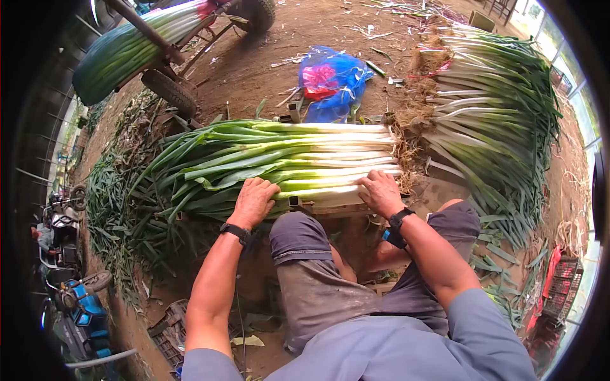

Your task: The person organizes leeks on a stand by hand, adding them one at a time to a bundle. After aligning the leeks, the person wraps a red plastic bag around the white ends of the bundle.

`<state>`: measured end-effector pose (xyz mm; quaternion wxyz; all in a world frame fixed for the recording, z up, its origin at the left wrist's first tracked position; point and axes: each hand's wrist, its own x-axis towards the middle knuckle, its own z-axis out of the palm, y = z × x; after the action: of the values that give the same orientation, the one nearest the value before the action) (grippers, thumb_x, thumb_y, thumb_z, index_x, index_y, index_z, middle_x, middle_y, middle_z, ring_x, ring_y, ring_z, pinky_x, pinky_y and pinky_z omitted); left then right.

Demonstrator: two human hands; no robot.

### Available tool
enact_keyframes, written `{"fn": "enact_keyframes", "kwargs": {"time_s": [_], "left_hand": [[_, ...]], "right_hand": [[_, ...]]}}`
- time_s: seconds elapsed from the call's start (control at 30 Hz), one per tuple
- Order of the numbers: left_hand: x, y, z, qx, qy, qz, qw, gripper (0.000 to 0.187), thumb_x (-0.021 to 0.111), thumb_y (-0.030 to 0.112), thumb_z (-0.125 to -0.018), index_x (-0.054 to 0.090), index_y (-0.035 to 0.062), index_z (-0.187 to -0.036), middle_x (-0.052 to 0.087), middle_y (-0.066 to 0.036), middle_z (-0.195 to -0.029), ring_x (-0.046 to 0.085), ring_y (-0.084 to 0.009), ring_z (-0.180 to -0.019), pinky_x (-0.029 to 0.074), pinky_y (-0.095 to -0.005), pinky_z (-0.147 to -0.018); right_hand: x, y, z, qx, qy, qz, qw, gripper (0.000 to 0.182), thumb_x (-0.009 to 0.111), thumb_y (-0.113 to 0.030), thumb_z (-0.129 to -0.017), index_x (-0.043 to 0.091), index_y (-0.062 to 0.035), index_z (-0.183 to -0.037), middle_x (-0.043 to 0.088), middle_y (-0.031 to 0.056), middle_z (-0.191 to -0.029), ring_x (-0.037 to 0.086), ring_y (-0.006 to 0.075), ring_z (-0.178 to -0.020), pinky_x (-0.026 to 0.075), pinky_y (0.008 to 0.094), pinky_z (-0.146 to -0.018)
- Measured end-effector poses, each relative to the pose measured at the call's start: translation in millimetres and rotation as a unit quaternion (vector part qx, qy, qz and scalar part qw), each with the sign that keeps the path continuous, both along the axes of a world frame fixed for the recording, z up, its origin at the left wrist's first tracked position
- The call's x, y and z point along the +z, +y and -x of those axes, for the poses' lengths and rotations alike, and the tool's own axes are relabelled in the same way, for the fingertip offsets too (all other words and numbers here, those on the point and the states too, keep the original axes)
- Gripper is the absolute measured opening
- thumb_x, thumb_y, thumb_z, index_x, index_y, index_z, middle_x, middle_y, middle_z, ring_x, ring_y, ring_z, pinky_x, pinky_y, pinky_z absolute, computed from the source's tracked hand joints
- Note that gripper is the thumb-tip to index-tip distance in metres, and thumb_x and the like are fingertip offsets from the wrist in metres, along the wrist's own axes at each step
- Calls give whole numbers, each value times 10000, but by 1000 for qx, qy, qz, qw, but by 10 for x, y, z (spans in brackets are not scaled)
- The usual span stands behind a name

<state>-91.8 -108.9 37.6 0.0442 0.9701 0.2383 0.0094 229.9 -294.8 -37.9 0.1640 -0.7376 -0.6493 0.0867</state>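
Long green onions lie side by side in a low rack in front of my knees, white stems and roots to the right, green leaves to the left. My left hand grips the near edge of the layer where the stems turn green, its fingers curled over. Near the root end, my right hand has its fingers bent around the nearest white stem. The undersides of both hands are hidden. Part of the rack's metal frame shows beside my left hand.
To the right lies a large pile of green onions. Beyond the rack are blue and red plastic bags. A wheeled cart carries a bundle at upper left. Leaf scraps, a motorbike and crates surround me.
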Motion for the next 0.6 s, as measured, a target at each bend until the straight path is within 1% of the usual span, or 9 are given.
{"fn": "enact_keyframes", "kwargs": {"time_s": [0.17, 0.27, 0.3, 0.33, 0.37, 0.43, 0.47, 0.53, 0.6], "left_hand": [[0, 14, 23, 16, -19, 16, 1000, 339, 790, 132, -754, 665, 153, -1068, 654, -36, -988, 597, -256, -1066, 429, -416, -1021], [-10, 8, 6, 20, 5, 34, 999, 305, 789, 150, -759, 677, 166, -1042, 655, -30, -979, 600, -249, -1061, 438, -407, -1006], [-19, -4, -17, 9, 30, 5, 999, 296, 795, 151, -751, 687, 166, -1027, 649, -33, -971, 600, -255, -1047, 448, -411, -981], [-15, 10, -50, -1, 53, -27, 998, 287, 802, 152, -744, 698, 165, -1012, 644, -36, -964, 601, -261, -1033, 457, -414, -956], [-15, 25, -77, 0, 51, -29, 998, 287, 802, 152, -744, 698, 165, -1012, 644, -36, -964, 601, -261, -1033, 457, -414, -956], [-43, -5, -88, -13, 82, -63, 995, 272, 805, 153, -731, 705, 177, -982, 619, -29, -922, 600, -250, -995, 460, -411, -928], [-47, -8, -82, -19, 77, -64, 995, 260, 800, 144, -728, 702, 172, -968, 609, -28, -918, 597, -248, -986, 461, -408, -917], [-84, -32, -55, -18, 66, -72, 995, 262, 799, 143, -730, 701, 165, -972, 610, -30, -926, 597, -249, -987, 463, -405, -919], [-104, -49, -31, -14, 51, -82, 995, 263, 798, 143, -733, 701, 158, -977, 610, -32, -934, 598, -250, -988, 464, -402, -922]], "right_hand": [[119, 90, -133, 15, 59, -4, 998, 280, 746, -277, -861, 728, -202, -1130, 628, 66, -1039, 602, 285, -1083, 463, 432, -931], [117, -17, -109, 7, 103, -15, 995, 243, 738, -260, -876, 739, -185, -1107, 634, 72, -1055, 606, 297, -1084, 483, 435, -931], [108, -95, -77, -1, 128, -15, 992, 223, 732, -246, -886, 740, -174, -1096, 638, 76, -1068, 606, 304, -1086, 492, 436, -940], [-42, -196, -11, -17, 130, -41, 991, 239, 723, -213, -898, 737, -168, -1133, 646, 86, -1101, 601, 310, -1093, 497, 431, -972], [-193, -231, 26, -12, 107, -67, 992, 264, 716, -200, -908, 735, -176, -1170, 647, 106, -1149, 594, 330, -1103, 474, 451, -1020], [-248, -244, 90, -15, 87, -115, 989, 335, 719, -197, -908, 713, -186, -1243, 632, 131, -1225, 583, 342, -1147, 448, 472, -1055], [-283, -261, 123, -16, 90, -112, 989, 335, 719, -197, -908, 713, -186, -1243, 632, 131, -1225, 583, 342, -1147, 448, 472, -1055], [-225, -221, 176, -70, 133, -163, 975, 393, 706, -219, -917, 675, -163, -1304, 604, 150, -1299, 556, 338, -1217, 419, 487, -1087], [-230, -139, 174, -89, 106, -160, 977, 423, 700, -250, -919, 657, -144, -1327, 595, 152, -1318, 541, 329, -1245, 413, 482, -1086]]}}
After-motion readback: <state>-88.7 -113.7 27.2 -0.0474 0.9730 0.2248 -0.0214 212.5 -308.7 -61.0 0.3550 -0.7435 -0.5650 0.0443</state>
